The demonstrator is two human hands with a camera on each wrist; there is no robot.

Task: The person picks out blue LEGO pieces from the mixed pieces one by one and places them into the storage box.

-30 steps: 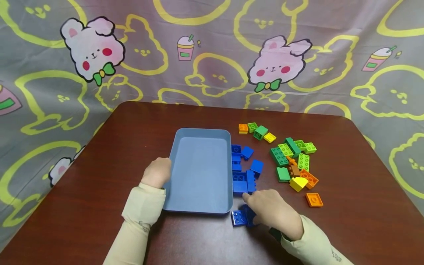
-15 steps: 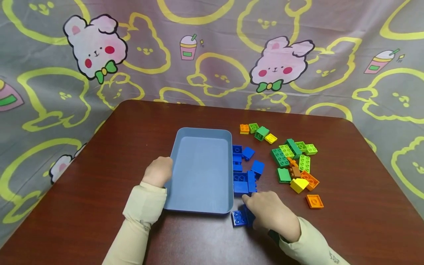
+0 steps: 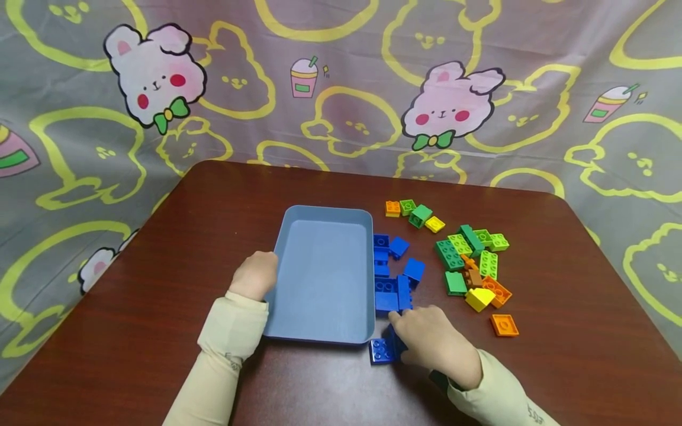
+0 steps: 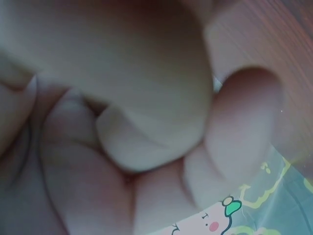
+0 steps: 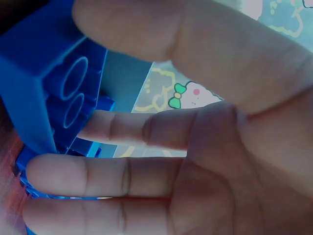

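Head: left hand (image 3: 254, 276) fisted at the left rim of the tray (image 3: 322, 278); right hand (image 3: 436, 342) partly hides blue bricks (image 3: 382, 351) beside the tray. Left wrist: blurred fingers curled, nothing visibly gripped. Right wrist: fingers straight, gripping nothing; contact with cropped blue brick (image 5: 41, 88) unclear.

A grey, rabbit-print cloth (image 3: 351, 65) hangs behind the dark reddish-brown table (image 3: 144, 296)

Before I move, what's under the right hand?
In the head view, a blue brick and a dark green piece peek out from beneath the right hand. Their rest, and anything else below, is covered there.
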